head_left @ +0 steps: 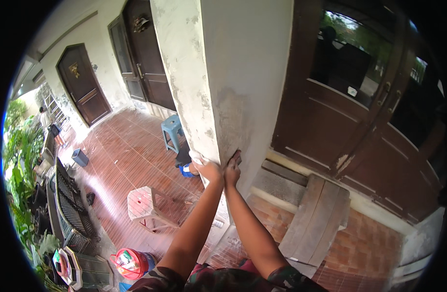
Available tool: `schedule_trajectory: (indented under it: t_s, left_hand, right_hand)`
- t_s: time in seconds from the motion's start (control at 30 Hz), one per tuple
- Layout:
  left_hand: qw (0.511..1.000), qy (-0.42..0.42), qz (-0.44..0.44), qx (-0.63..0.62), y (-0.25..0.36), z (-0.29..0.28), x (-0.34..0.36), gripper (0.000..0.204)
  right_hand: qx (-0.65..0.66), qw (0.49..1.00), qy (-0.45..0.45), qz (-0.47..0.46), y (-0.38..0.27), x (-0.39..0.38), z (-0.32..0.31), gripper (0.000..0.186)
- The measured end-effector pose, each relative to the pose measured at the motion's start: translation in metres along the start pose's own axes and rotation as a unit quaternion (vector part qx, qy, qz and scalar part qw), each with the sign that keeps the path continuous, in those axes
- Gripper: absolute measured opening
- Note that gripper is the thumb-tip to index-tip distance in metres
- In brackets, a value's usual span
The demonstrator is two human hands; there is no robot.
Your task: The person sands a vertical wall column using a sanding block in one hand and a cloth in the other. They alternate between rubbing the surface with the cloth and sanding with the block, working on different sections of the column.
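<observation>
Both my arms reach forward to a plastered pillar (187, 82) with a pale, patchy left face and a grey right face. On the left face, close to the corner, my left hand (209, 170) is closed on a small white pad (196, 156), pressed to the plaster; its exact kind cannot be told. My right hand (232, 171) rests on the grey face just around the corner, fingers laid against the surface and partly turned from view. A rough brownish patch (231, 109) marks the plaster above it.
A pink-white stool (141, 203), a red bucket (133, 263) and a blue stool (172, 130) stand on the tiles. Behind the pillar, someone's blue-clad leg (188, 170) shows. A wooden bench (313, 219) sits at right before brown doors (325, 126). Another person (47, 119) stands far left.
</observation>
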State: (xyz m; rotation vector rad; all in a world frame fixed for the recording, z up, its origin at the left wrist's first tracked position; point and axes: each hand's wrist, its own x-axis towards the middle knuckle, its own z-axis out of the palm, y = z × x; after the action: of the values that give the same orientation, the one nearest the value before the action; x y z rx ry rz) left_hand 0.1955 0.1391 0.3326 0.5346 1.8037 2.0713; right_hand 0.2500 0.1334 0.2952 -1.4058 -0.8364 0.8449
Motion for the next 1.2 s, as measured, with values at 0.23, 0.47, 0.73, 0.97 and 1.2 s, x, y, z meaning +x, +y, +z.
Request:
schedule_trajectory:
  t_s: [0.23, 0.47, 0.73, 0.97, 1.2]
  left_hand:
    - [0.997, -0.052, -0.051, 0.021, -0.012, 0.002, 0.024, 0.049]
    - [0.991, -0.057, -0.026, -0.117, -0.001, 0.013, 0.086, 0.040]
    - [0.899, -0.375, -0.201, -0.105, 0.017, 0.006, 0.169, 0.042]
    - [0.812, -0.537, -0.186, -0.132, 0.102, 0.071, 0.199, 0.045]
    - [0.869, -0.450, -0.030, -0.204, 0.098, 0.092, 0.185, 0.045]
  right_hand:
    - [0.020, 0.988, 0.047, -0.144, -0.052, 0.017, 0.014, 0.054]
    - [0.007, 0.991, 0.013, -0.132, -0.058, 0.012, -0.005, 0.053]
    - [-0.005, 0.980, -0.001, -0.197, -0.040, -0.059, 0.000, 0.051]
    - [-0.036, 0.907, 0.189, -0.374, -0.113, -0.047, 0.046, 0.044]
    - [-0.028, 0.900, 0.249, -0.358, -0.152, -0.052, 0.068, 0.045]
